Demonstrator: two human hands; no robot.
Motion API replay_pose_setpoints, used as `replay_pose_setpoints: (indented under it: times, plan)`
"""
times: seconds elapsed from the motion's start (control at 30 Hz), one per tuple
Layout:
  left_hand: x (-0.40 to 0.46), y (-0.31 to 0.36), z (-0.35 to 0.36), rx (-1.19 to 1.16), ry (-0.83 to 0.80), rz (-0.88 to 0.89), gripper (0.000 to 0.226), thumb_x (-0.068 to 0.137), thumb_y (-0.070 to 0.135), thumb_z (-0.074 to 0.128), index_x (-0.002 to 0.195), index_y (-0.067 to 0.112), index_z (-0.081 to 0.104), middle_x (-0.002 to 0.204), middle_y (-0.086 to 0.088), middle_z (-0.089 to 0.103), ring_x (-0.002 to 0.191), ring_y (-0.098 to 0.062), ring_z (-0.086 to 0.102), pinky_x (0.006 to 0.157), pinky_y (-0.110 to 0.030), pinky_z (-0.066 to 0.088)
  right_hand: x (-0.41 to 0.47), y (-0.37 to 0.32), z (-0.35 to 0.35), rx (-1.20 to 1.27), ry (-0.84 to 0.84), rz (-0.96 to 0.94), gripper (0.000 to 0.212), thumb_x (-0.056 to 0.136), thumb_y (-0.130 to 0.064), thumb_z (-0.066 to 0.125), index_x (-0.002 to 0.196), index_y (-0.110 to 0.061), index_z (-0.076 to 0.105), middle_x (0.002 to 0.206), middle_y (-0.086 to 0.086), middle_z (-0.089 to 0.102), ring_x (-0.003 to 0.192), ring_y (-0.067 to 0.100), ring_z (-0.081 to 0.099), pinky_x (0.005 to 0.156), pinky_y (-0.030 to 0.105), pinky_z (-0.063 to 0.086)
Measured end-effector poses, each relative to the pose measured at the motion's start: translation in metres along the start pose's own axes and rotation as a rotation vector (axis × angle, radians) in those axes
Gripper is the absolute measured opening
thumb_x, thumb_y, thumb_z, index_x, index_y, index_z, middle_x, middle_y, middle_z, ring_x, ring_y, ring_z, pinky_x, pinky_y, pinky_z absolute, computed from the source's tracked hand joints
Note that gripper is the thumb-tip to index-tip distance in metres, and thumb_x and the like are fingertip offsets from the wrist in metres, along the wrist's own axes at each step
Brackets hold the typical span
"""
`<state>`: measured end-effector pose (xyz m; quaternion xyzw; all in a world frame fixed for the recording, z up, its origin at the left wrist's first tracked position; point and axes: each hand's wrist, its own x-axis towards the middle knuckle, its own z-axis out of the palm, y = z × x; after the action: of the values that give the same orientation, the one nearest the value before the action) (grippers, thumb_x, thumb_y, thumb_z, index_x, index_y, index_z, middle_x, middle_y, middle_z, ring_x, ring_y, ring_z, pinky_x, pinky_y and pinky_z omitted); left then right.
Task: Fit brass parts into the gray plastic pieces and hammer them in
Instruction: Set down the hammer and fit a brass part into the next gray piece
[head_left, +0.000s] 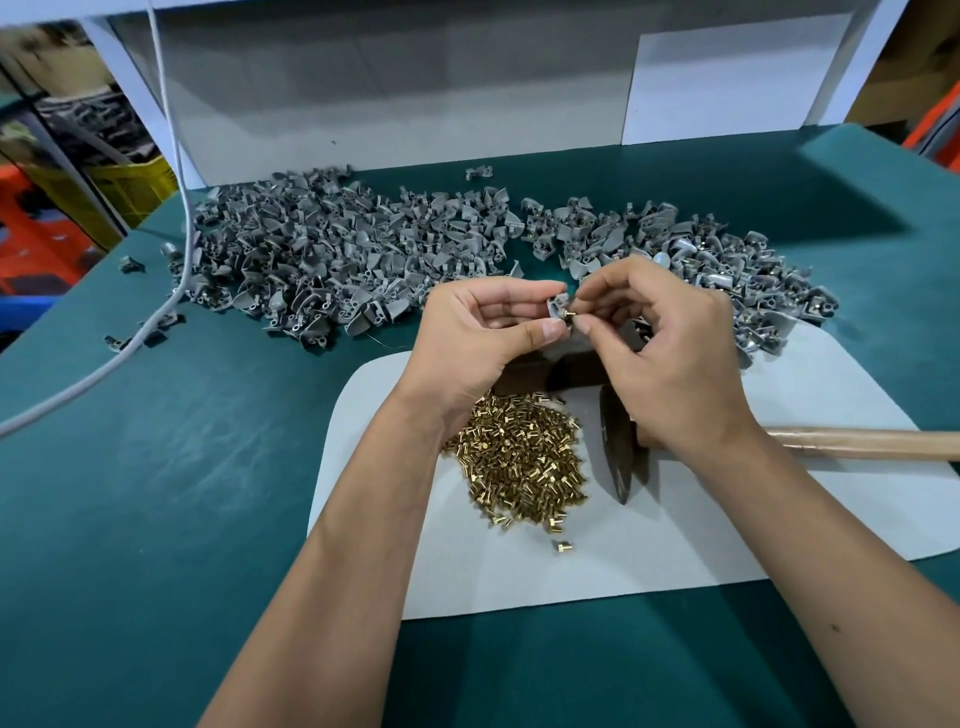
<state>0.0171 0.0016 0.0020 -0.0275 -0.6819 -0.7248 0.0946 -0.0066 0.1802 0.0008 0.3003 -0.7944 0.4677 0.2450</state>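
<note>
The left hand (485, 332) pinches a small gray plastic piece (558, 306) above the heap of brass parts (519, 457). The right hand (660, 343) pinches a short brass pin (570, 314), lying level, pointing left into it.

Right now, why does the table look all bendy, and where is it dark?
In the head view the wide lens curves the green table edges and the hammer handle; a big shadow lies behind the pile of gray plastic pieces; the brass parts glint; the left hand and right hand stay sharp.
</note>
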Motion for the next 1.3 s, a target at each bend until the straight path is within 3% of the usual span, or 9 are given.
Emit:
replay_pose_setpoints:
  times: [0.1,0.2,0.27,0.4,0.53,0.67,0.97,1.3]
  plan:
    - [-0.001,0.002,0.000,-0.014,-0.016,-0.010,0.036,0.079,-0.011,0.077,0.112,0.000,0.074,0.097,-0.016,0.078,0.091,-0.025,0.073,0.089,-0.034,0.061,0.001,0.001,-0.002,-0.077,0.021,-0.057,0.013,0.087,-0.007,0.078,0.100,-0.010,0.076,0.093,-0.003,0.073,0.087,0.005,0.067,0.081,0.016,0.053]
    - [-0.002,0.003,0.000,-0.028,-0.036,-0.026,0.032,0.083,-0.008,0.074,0.114,0.001,0.074,0.097,-0.017,0.077,0.089,-0.027,0.074,0.087,-0.034,0.062,0.002,0.002,-0.002,-0.143,0.007,-0.102,0.008,0.090,-0.008,0.075,0.098,-0.007,0.077,0.094,0.002,0.072,0.091,0.015,0.065,0.083,0.026,0.053]
    - [-0.002,0.004,0.001,-0.029,-0.033,-0.038,0.028,0.087,-0.004,0.073,0.114,0.002,0.074,0.098,-0.018,0.077,0.088,-0.027,0.075,0.086,-0.034,0.062,0.002,0.002,-0.001,-0.154,0.001,-0.107,0.007,0.092,-0.006,0.073,0.098,-0.005,0.076,0.094,0.003,0.071,0.091,0.017,0.063,0.083,0.025,0.051]
    - [-0.002,0.003,0.005,0.001,0.022,0.011,0.025,0.091,0.003,0.073,0.115,0.003,0.073,0.103,-0.015,0.077,0.092,-0.026,0.076,0.089,-0.036,0.061,0.002,0.000,0.000,-0.157,0.026,-0.056,0.007,0.094,-0.004,0.068,0.098,-0.003,0.073,0.093,0.004,0.068,0.089,0.018,0.061,0.079,0.024,0.048]
    - [-0.001,0.002,0.008,0.157,0.046,0.130,0.034,0.080,-0.004,0.082,0.112,0.004,0.074,0.103,-0.010,0.078,0.098,-0.020,0.076,0.092,-0.033,0.059,0.003,0.001,0.002,-0.133,0.063,0.038,0.006,0.094,-0.004,0.067,0.096,-0.002,0.072,0.091,0.006,0.070,0.086,0.021,0.063,0.076,0.030,0.051]
    - [-0.001,0.000,0.014,0.178,0.073,0.178,0.029,0.076,-0.010,0.082,0.100,0.007,0.076,0.093,-0.007,0.079,0.085,-0.018,0.077,0.082,-0.027,0.060,0.003,-0.002,0.007,-0.116,0.064,0.080,0.006,0.094,-0.007,0.068,0.094,-0.004,0.073,0.089,0.004,0.071,0.082,0.016,0.063,0.074,0.016,0.047]
    - [-0.002,-0.002,0.018,0.132,0.112,0.131,0.021,0.078,-0.012,0.079,0.098,-0.004,0.077,0.088,-0.010,0.079,0.082,-0.020,0.077,0.077,-0.027,0.061,0.001,-0.004,0.007,-0.167,0.060,0.037,0.006,0.092,-0.006,0.068,0.093,-0.005,0.074,0.087,0.004,0.071,0.081,0.018,0.064,0.075,0.027,0.050]
    - [-0.003,-0.002,0.023,0.173,0.151,0.076,0.018,0.078,-0.008,0.081,0.086,0.008,0.079,0.082,-0.008,0.079,0.077,-0.020,0.076,0.072,-0.027,0.059,-0.001,-0.006,0.008,-0.171,0.075,0.068,0.004,0.088,-0.004,0.069,0.088,-0.006,0.072,0.083,0.003,0.070,0.078,0.017,0.063,0.072,0.029,0.051]
